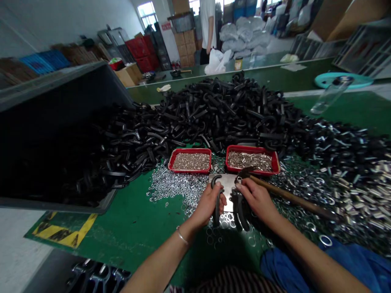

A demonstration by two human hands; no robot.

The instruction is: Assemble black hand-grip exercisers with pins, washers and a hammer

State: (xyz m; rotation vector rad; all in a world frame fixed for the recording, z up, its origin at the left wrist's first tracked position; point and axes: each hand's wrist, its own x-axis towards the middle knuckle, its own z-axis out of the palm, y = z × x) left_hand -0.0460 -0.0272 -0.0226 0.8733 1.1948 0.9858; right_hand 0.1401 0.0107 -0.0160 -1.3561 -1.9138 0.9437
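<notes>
My left hand (210, 203) is closed around a curved black handle piece (216, 209), holding it upright at the left edge of a flat metal plate (228, 191). My right hand (253, 196) pinches the top of another black piece (242, 213), whose curved arms hang toward me over the plate's right edge. A small shiny metal bit (239, 179) shows by the right fingertips; its kind is unclear. Close to that hand lies a hammer (287, 195), its dark head at the plate's upper right corner and its wooden handle stretching right.
Red trays (210, 160) (278, 165) hold small metal pins. Loose metal rings (174, 181) surround the plate. Behind rises a heap of black parts (214, 110); a large dark bin (106, 205) stands left. Metal sleeves (366, 195) lie right. A person (208, 28) stands beyond.
</notes>
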